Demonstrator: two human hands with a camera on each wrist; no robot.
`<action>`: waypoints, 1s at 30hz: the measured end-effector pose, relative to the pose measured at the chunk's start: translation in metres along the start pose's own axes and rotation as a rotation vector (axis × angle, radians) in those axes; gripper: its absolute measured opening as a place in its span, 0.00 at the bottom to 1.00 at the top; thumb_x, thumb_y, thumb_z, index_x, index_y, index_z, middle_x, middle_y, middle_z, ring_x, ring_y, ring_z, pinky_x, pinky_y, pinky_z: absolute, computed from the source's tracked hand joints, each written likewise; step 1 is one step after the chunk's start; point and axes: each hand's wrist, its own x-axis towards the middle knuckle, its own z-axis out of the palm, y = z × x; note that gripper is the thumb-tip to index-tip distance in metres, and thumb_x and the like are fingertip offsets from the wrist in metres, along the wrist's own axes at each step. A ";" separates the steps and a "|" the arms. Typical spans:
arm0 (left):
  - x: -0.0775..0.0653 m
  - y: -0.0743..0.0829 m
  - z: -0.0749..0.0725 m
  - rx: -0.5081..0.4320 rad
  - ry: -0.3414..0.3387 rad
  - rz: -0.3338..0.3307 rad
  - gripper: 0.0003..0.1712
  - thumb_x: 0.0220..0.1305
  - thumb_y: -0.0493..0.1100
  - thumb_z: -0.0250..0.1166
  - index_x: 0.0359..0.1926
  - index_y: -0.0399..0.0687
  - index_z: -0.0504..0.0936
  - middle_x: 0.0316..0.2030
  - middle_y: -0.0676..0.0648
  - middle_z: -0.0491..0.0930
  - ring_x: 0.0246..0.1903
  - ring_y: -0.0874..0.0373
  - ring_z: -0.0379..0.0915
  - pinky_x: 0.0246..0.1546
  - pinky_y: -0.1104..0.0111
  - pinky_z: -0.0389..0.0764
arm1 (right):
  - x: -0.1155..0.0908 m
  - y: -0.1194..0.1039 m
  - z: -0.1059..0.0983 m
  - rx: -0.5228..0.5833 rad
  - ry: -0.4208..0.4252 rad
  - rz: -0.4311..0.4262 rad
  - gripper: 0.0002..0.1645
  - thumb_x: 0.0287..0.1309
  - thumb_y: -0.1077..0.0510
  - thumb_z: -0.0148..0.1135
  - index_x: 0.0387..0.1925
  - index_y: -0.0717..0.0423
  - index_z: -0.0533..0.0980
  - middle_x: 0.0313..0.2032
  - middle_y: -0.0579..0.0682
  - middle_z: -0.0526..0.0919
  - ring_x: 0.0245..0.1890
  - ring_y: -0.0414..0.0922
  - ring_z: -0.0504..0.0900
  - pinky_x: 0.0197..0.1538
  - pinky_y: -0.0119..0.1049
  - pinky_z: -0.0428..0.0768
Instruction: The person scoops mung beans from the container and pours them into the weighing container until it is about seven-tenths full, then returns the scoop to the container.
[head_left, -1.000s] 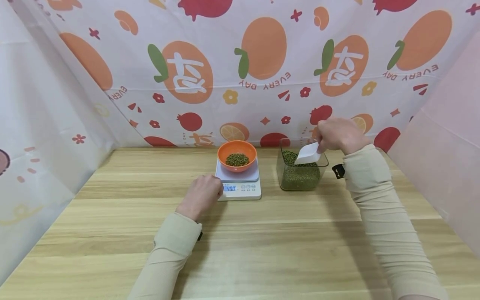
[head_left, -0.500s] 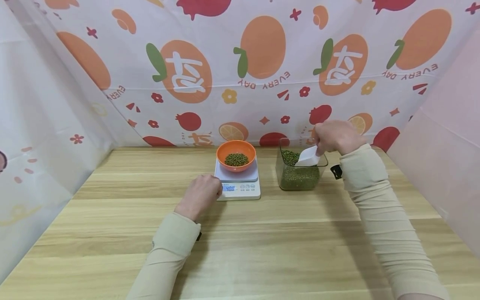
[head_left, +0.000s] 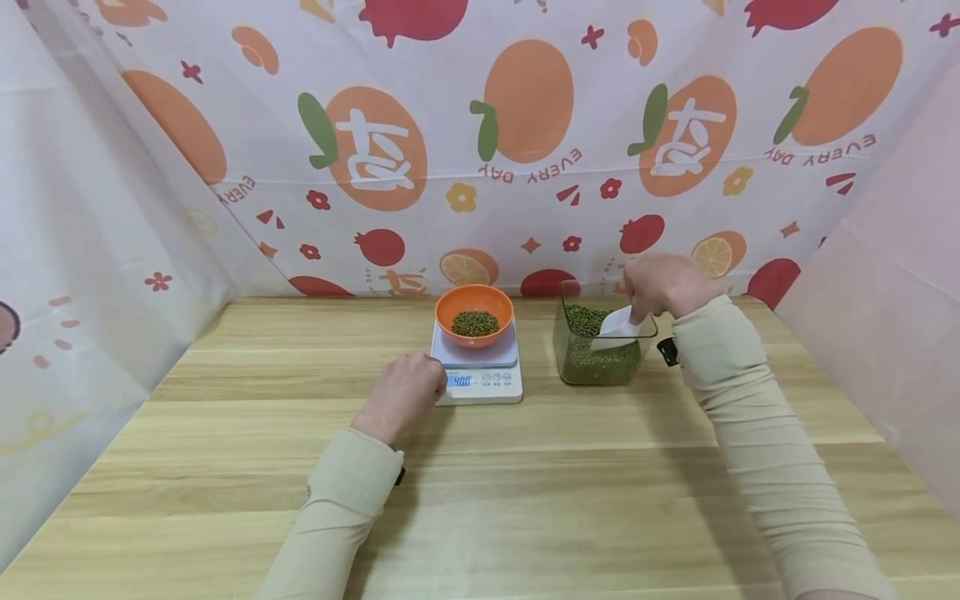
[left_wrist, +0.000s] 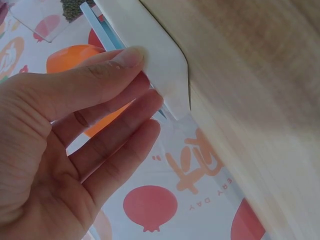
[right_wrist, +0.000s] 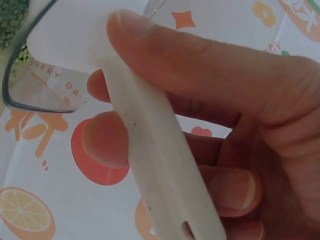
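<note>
My right hand (head_left: 667, 285) grips the handle of a white scoop (head_left: 621, 322), thumb on one face and fingers behind it in the right wrist view. The scoop's blade dips into green mung beans (head_left: 585, 321) inside a clear square container (head_left: 560, 354). My left hand (head_left: 405, 390) is at the front left corner of a white kitchen scale (head_left: 480, 397). In the left wrist view its thumb and loosely bent fingers touch the scale's edge. On the scale stands an orange bowl (head_left: 474, 295) holding some mung beans; the display (head_left: 459, 381) seems to read 40.0.
A wooden tabletop (head_left: 525, 500) lies under everything. Behind it hangs a white fruit-print cloth (head_left: 495, 225), close to the bowl and container. Pale cloth sides (head_left: 97, 208) stand at left and right.
My right hand has lowered a little and the scoop has tilted deeper into the container's beans. My left hand, the bowl and the scale have stayed in place.
</note>
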 end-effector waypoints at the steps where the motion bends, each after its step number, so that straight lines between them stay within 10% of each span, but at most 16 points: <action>1: 0.000 0.000 0.000 -0.002 0.000 0.000 0.21 0.42 0.20 0.53 0.11 0.50 0.61 0.15 0.50 0.60 0.20 0.58 0.57 0.21 0.69 0.58 | 0.000 -0.001 0.000 0.000 -0.003 0.002 0.08 0.50 0.61 0.74 0.26 0.55 0.79 0.24 0.49 0.78 0.26 0.46 0.76 0.30 0.41 0.71; 30: 0.000 0.001 -0.001 0.006 0.011 0.007 0.22 0.42 0.19 0.54 0.11 0.49 0.62 0.16 0.50 0.60 0.21 0.57 0.56 0.21 0.69 0.58 | 0.015 -0.005 0.022 0.038 -0.090 0.006 0.18 0.56 0.61 0.70 0.20 0.53 0.69 0.20 0.48 0.74 0.20 0.41 0.70 0.26 0.35 0.68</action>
